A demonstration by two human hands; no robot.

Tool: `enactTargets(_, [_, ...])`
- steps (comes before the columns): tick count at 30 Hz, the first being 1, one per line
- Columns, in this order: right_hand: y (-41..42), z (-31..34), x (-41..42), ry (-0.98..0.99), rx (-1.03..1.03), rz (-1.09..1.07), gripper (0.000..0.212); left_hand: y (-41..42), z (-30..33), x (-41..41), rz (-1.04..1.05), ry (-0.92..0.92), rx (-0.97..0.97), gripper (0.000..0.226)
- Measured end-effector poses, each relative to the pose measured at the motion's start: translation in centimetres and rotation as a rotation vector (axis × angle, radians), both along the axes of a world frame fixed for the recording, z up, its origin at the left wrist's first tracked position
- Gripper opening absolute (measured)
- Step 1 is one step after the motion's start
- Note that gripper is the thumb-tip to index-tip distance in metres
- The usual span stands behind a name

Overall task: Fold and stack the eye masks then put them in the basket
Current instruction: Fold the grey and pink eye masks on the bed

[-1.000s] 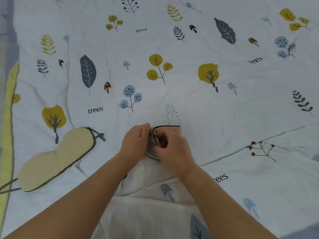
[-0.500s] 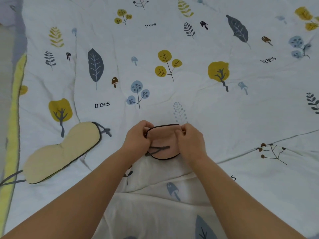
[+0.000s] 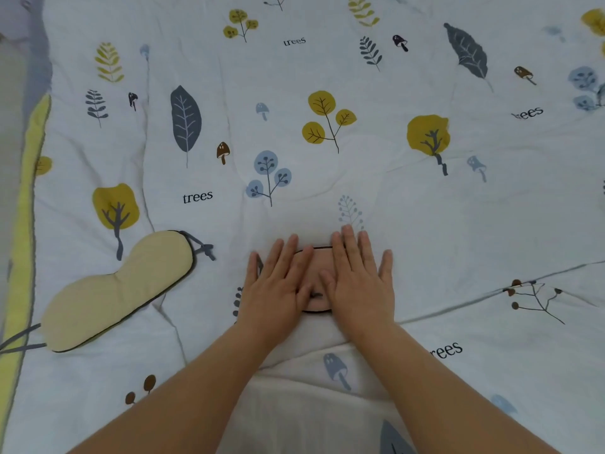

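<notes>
A folded pink eye mask [image 3: 317, 276] with dark trim lies on the bedspread at the centre. My left hand [image 3: 278, 286] and my right hand [image 3: 358, 283] rest flat on it, palms down, fingers spread, covering most of it. Only a strip of the mask shows between the two hands. A pale yellow eye mask [image 3: 118, 290] lies unfolded at the left, its dark strap trailing off both ends. No basket is in view.
A white bedspread [image 3: 458, 224] printed with leaves, trees and mushrooms fills the view. Its yellow border [image 3: 23, 224] runs down the left edge. A fold of the bedspread [image 3: 327, 404] lies just below my wrists.
My hands were pinching the folded pink mask and its strap; now both lie flat with fingers spread, pressing on it. The yellow mask has not moved.
</notes>
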State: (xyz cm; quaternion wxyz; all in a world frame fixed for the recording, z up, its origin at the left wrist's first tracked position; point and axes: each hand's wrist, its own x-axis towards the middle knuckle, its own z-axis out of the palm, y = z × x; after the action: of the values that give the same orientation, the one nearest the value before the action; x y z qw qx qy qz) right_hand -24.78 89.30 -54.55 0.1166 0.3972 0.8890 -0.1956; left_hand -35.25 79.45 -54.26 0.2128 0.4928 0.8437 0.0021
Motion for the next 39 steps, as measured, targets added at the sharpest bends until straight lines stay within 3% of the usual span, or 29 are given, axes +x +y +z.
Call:
enactTargets(4, [0.0, -0.5, -0.6, -0.045, 0.017, -0.004, 0.062, -0.2, -1.2, -0.2, 0.029, 0.006, -0.024, 0.052])
enactTargets(8, [0.5, 1.0, -1.0, -0.03, -0.022, 0.011, 0.063, 0.6, 0.2, -0.5, 0.038, -0.097, -0.067, 0.063])
enactTargets(11, [0.9, 3.1, -0.8, 0.125, -0.026, -0.175, 0.06, 0.9, 2.2, -0.8, 0.167, -0.174, 0.039, 0.073])
enactTargets(14, [0.8, 4.2, -0.7, 0.182, -0.217, -0.423, 0.047, 1.1, 3.6, -1.0, 0.386, -0.342, 0.061, 0.067])
enactTargets(17, [1.1, 4.6, -1.4, 0.224, -0.407, -0.53, 0.031, 1.8, 3.7, -1.2, 0.426, -0.491, 0.079, 0.054])
enactTargets(20, [2.6, 4.8, -2.0, 0.343, -0.387, -0.57, 0.027, 2.9, 3.9, -1.6, 0.509, -0.594, 0.206, 0.048])
enactTargets(25, [6.2, 4.7, -2.5, 0.464, -0.304, -0.583, 0.027, 6.4, 3.9, -2.9, 0.526, -0.57, 0.335, 0.052])
enactTargets(27, [7.1, 4.2, -2.4, 0.394, -0.271, -0.567, 0.026, 7.3, 4.1, -3.2, 0.517, -0.631, 0.299, 0.06])
enactTargets(29, [7.3, 3.5, -2.2, 0.225, -0.174, -0.487, 0.023, 7.4, 4.0, -3.4, 0.428, -0.564, 0.212, 0.064])
enactTargets(33, [7.3, 3.1, -2.1, 0.07, -0.06, -0.373, 0.024, 6.3, 3.5, -4.1, 0.389, -0.287, 0.106, 0.047])
enactTargets(39, [6.7, 4.6, -2.1, 0.106, -0.004, -0.387, 0.043, 5.0, 4.1, -4.4, 0.486, -0.287, 0.192, 0.028])
